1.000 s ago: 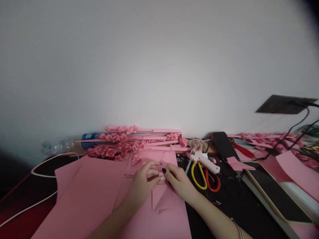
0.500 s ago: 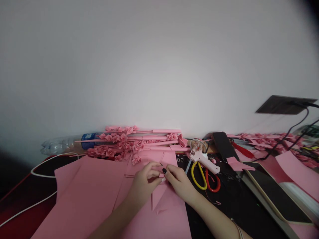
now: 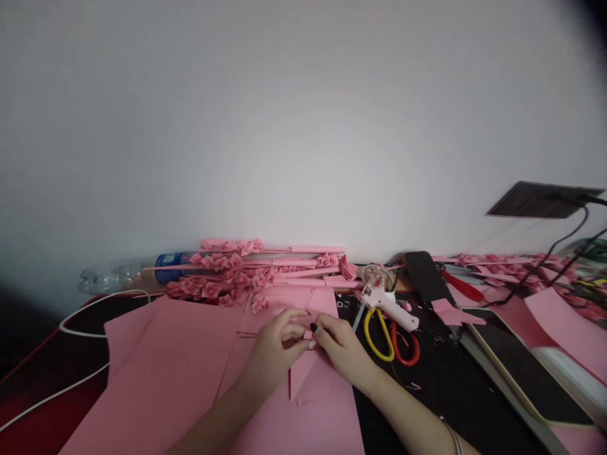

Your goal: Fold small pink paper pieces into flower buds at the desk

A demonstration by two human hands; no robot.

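Observation:
Close together in the middle, my left hand [image 3: 279, 341] and my right hand [image 3: 339, 344] pinch a small folded piece of pink paper [image 3: 308, 335] between thumbs and fingertips. My fingers cover much of it. Just below lies a folded pink paper piece [image 3: 300, 378] with a pointed end, on top of a large pink sheet [image 3: 294, 430]. Left of my hands spreads another large pink sheet [image 3: 165, 360]. Beyond my fingertips lies a small pink paper flower [image 3: 259, 304].
Pink paper flowers on stems [image 3: 256, 278] and a plastic bottle [image 3: 114, 276] lie along the wall. To the right are a glue gun [image 3: 386, 306], scissors with yellow and red handles [image 3: 379, 341], and a phone [image 3: 531, 370]. A white cable [image 3: 61, 325] loops at the left.
Both hands stay almost in place. My right fingertips have shifted very slightly on the small folded paper; nothing else has visibly moved.

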